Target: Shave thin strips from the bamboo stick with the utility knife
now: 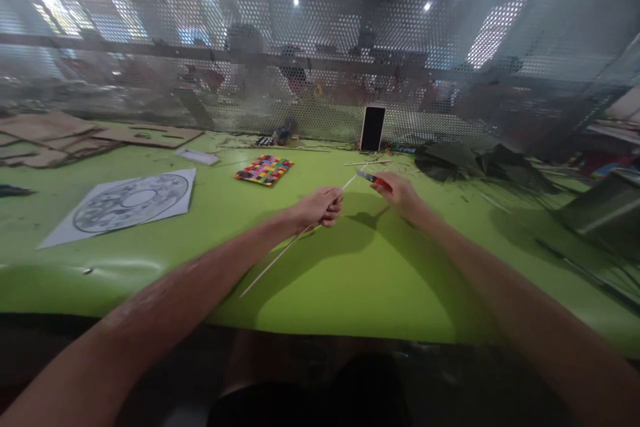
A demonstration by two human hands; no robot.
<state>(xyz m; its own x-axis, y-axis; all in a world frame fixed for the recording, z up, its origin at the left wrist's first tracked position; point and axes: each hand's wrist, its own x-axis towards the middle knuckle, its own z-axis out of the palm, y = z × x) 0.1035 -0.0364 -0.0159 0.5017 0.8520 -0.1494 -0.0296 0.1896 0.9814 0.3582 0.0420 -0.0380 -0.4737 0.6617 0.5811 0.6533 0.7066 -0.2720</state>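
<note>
My left hand (321, 207) is closed in a fist around a long, thin pale stick (273, 263). The stick slants from near the table's front edge up to the far right, passing through the fist. My right hand (401, 195) grips a box cutter (367, 176) with a red and dark handle. Its blade points left and meets or overlaps the stick near the far end; whether it touches, I cannot tell. Both hands are held over the green tabletop (340, 280), casting shadows on it.
Beyond my hands lie a colourful woven square (265, 170) and an upright phone (373, 128) against the perforated screen (320, 33). A printed sheet (140, 203) and cardboard pieces (50, 133) are at left. Dark leaf-like sheets (457, 159) lie at right, with thin scraps behind.
</note>
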